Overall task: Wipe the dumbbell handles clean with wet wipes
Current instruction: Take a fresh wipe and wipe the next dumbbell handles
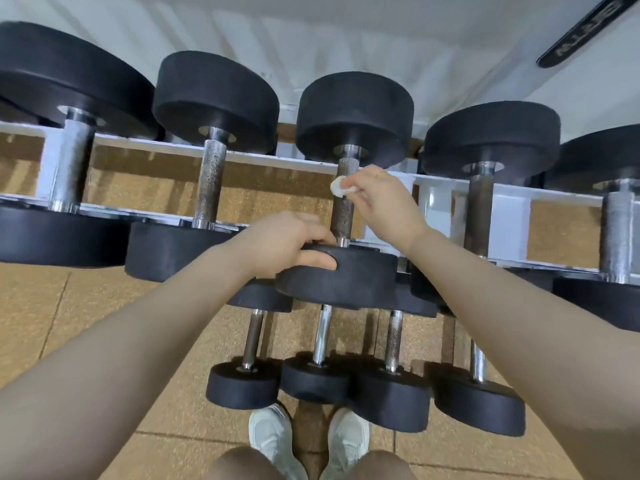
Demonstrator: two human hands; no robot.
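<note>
Dumbbell handle (343,202) at twelve o'clock: right hand (384,202) pinches a wet wipe (338,186) against it; left hand (287,244) grips the near weight head (343,278).

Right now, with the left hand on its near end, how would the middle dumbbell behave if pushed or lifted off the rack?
The middle dumbbell is probably heavy for its size, given its thick black ends. With round ends, it may roll once off the rack. The left hand gripping the near end suggests it needs steadying while the right hand rubs the wipe on the rough handle.
</note>
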